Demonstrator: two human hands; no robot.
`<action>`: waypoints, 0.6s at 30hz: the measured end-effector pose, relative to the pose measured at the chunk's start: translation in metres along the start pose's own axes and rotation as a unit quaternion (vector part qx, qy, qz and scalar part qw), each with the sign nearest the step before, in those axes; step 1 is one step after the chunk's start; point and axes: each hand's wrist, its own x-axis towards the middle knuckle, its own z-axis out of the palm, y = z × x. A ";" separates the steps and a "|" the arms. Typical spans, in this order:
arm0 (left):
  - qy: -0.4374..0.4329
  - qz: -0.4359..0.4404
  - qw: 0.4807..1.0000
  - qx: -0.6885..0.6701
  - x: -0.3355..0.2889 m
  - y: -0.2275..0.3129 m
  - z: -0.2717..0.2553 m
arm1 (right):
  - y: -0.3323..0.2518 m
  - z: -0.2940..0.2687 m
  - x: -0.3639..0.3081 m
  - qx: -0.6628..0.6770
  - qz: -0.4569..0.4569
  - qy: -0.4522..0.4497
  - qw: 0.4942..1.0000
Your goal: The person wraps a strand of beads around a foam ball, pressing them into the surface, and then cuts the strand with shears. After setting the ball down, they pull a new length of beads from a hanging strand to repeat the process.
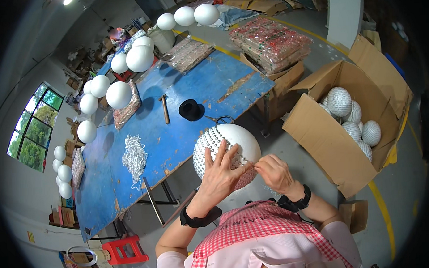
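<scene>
One large ball (240, 140) is sitting at centre frame, just off the near edge of the blue tabletop (189, 83); what is bearing it from below, cannot tell. Rows of silver beads (209, 146) are covering its left side and lower part; its upper right is showing plain white. Left hand (219, 174) is lying on the beaded face, fingers spread and not gripping. Right hand (275, 173) is working at the ball's lower right edge, fingertips pinched together close to the left thumb; anything between them is too small to make out. Black bands (201, 218) are circling both wrists.

Beyond the ball, scissors (221, 119) are lying near a black cup-like thing (190, 110), a hammer (164, 109) to the left of that. Silver strands (135, 155) are lying heaped, left of centre. Plain white balls (139, 58) are lining the upper left. At right, an open carton (319, 149) is holding several beaded balls (339, 101). A red stool (126, 250) is standing lower left.
</scene>
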 end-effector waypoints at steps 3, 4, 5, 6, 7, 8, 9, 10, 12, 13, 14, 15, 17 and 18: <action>-0.002 0.003 1.000 0.001 0.000 -0.001 0.001 | 0.000 0.000 0.003 -0.008 -0.009 -0.007 1.000; -0.002 0.003 1.000 0.001 0.000 -0.001 0.001 | -0.001 0.001 0.004 0.006 0.002 0.004 1.000; -0.003 0.002 1.000 0.001 0.000 -0.001 0.001 | -0.003 0.002 0.004 0.005 0.002 0.003 1.000; -0.003 0.001 1.000 0.001 0.000 -0.001 0.001 | -0.006 0.003 0.004 0.092 0.115 -0.004 0.989; -0.003 0.000 1.000 0.000 -0.001 -0.002 0.001 | -0.008 0.004 0.003 0.176 0.226 -0.012 0.958; -0.003 0.002 1.000 0.003 -0.001 -0.003 0.002 | -0.007 0.006 0.000 0.175 0.226 -0.012 0.958; -0.003 0.004 1.000 0.006 -0.001 -0.003 0.002 | -0.003 0.012 -0.004 0.280 0.312 -0.005 0.908; -0.003 0.004 1.000 0.005 0.000 -0.002 0.002 | 0.000 0.016 -0.007 0.380 0.390 0.002 0.839; 0.002 -0.009 1.000 -0.010 0.001 -0.001 0.002 | 0.002 0.019 -0.007 0.417 0.409 0.004 0.812; 0.002 -0.008 1.000 -0.011 0.000 -0.001 0.002 | 0.003 0.019 -0.007 0.454 0.426 0.006 0.783; 0.000 -0.019 1.000 -0.019 0.000 -0.002 0.004 | 0.005 0.020 -0.008 0.454 0.426 0.006 0.783; -0.002 -0.029 0.999 -0.028 -0.001 -0.002 0.005 | 0.006 0.020 -0.010 0.476 0.431 0.006 0.767; 0.001 -0.028 0.999 -0.027 -0.001 -0.002 0.005 | 0.008 0.022 -0.013 0.497 0.435 0.006 0.750; 0.003 -0.027 0.999 -0.027 -0.002 -0.003 0.005 | 0.008 0.023 -0.015 0.507 0.441 0.015 0.741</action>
